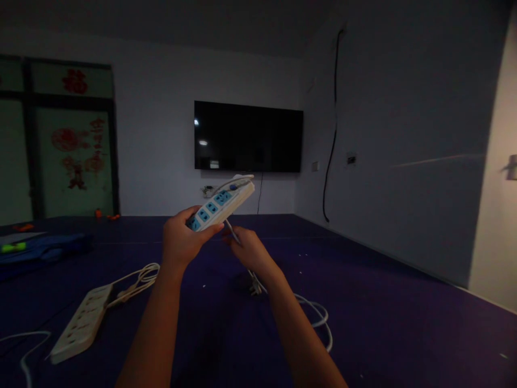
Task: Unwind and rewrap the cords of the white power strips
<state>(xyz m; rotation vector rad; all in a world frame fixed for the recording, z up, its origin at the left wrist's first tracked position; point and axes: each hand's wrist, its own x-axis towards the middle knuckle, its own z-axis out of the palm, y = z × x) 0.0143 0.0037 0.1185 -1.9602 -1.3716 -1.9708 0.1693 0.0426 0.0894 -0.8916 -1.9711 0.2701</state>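
Note:
My left hand [183, 234] grips the near end of a white power strip [222, 203] with blue sockets, held tilted above the purple surface. Just below and right of the strip, my right hand [248, 249] is closed around its pale cord [232, 230]. Part of the cord loops over the strip's far end. Under my right wrist hangs or lies a plug [255, 289]; I cannot tell whether it touches the surface. More cord [321, 318] curls on the surface to the right of my right forearm.
A second white power strip [83, 323] lies at the left, its cord [147, 275] bundled beside it. Blue cloth [56, 248] lies farther left. A television [248, 137] hangs on the back wall, and a black cable [332, 140] runs down the right wall.

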